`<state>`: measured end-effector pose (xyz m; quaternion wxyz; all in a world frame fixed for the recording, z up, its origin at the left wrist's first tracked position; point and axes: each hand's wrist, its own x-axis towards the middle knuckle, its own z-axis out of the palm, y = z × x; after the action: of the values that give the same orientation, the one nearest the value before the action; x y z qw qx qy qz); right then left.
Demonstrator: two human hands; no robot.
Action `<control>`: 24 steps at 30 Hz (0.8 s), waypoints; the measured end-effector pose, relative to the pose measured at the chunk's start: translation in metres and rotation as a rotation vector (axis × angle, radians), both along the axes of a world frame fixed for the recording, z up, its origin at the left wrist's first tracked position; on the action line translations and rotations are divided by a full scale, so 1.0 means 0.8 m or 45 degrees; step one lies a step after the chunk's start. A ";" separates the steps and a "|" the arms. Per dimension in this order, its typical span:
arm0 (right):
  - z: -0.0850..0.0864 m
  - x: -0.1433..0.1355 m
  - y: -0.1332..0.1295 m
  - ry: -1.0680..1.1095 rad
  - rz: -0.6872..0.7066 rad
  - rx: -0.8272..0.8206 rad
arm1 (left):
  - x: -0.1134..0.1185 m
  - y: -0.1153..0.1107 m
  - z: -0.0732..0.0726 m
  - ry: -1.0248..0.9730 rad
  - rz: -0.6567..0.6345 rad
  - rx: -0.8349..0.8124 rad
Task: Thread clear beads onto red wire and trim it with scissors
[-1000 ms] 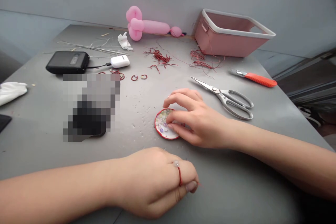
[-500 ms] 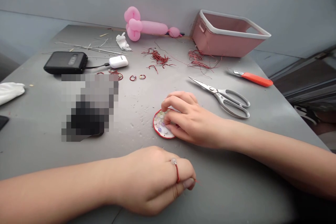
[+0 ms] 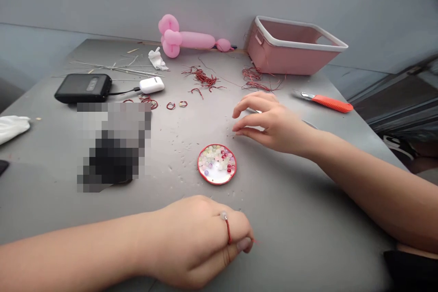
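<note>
My left hand [image 3: 201, 242] is closed near the front, thumb against the bent index finger. A red cord [image 3: 228, 230] with a pale bead [image 3: 223, 215] loops over that finger, and its thin red end pokes out past the pinch. My right hand [image 3: 267, 123] hovers low over the table, thumb and index tips close together beside a few tiny dark specks [image 3: 230, 136]; anything between the tips is too small to make out. Between the hands sits a round red-rimmed dish [image 3: 216, 178] of clear, purple, yellowish and red beads. Scissors [image 3: 253, 111] lie mostly hidden behind my right hand.
A red-handled utility knife [image 3: 331, 102] lies right, below a pink basket [image 3: 284, 54]. Red cord scraps [image 3: 205, 77], small cord rings [image 3: 170, 106], a pink balloon [image 3: 195, 39], a black power bank [image 3: 84, 88] and a white case [image 3: 152, 85] are farther back. A blurred-out object lies left.
My right hand has left the bead dish and moved up and right, uncovering the red beads and now covering most of the scissors. My left hand keeps its pinch.
</note>
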<state>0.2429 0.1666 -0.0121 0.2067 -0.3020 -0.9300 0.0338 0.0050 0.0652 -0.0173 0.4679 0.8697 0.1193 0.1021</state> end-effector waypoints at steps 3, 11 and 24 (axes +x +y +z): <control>0.014 -0.007 -0.010 0.145 -0.028 0.044 | 0.000 0.000 0.000 0.015 0.002 0.001; 0.003 -0.049 -0.053 0.143 0.348 -0.128 | 0.001 -0.001 0.001 0.053 0.010 0.038; -0.009 -0.059 -0.041 0.104 0.516 -0.408 | 0.001 -0.002 0.001 0.080 0.007 0.035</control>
<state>0.1959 0.1335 -0.0196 0.1827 -0.1369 -0.9452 0.2334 0.0060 0.0638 -0.0163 0.4516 0.8785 0.1350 0.0775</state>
